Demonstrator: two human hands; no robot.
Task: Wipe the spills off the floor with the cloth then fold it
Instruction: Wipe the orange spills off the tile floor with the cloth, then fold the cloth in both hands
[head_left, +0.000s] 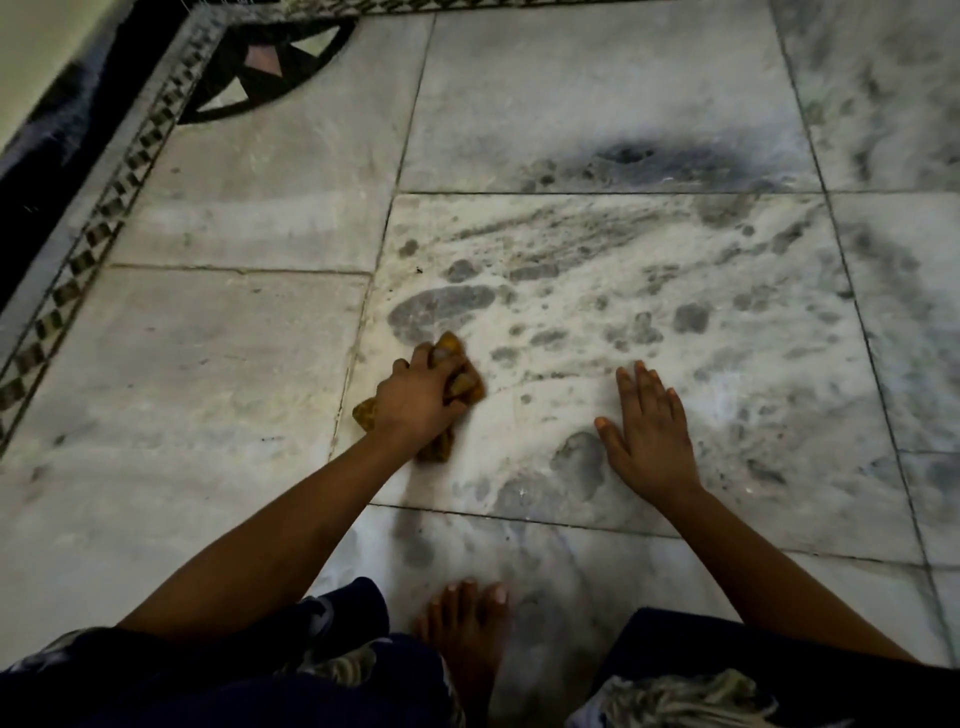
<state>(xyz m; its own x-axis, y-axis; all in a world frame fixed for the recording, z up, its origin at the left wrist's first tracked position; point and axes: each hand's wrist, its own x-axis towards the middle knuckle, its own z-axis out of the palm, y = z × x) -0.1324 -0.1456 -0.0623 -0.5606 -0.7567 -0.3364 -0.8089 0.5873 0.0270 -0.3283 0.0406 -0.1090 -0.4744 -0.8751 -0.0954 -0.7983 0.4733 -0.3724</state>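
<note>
Marble floor (260, 332) fills pretty much the whole head view, big pale slabs with grey veining and thin dark seams between them. Left hand (415, 400) has its fingers curled tight round a bunched-up mustard-yellow cloth (462, 382), pressing it down onto the floor right by the seam at the left edge of the middle slab; bits of the cloth stick out past the fingertips, behind the wrist and under the heel of the hand. Right hand (649, 441) lies flat on the same slab a little to the right, palm down, fingers straight and close together with the thumb out to the side, holding nothing and well apart from the cloth. Just beyond the cloth there's a darker grey wet-looking patch (441, 312), and more small grey blotches are scattered across the slab toward the right, though honestly it's hard to tell what's spill and what's just marble pattern. A darker smudge (628, 156) sits on the slab further out. Down at the bottom a bare foot (467, 623) is planted between the knees, with dark patterned clothing (322, 649) on both sides. Along the left runs a checkered border strip (104, 223), and a dark inlaid motif (270, 57) sits in the far corner.
</note>
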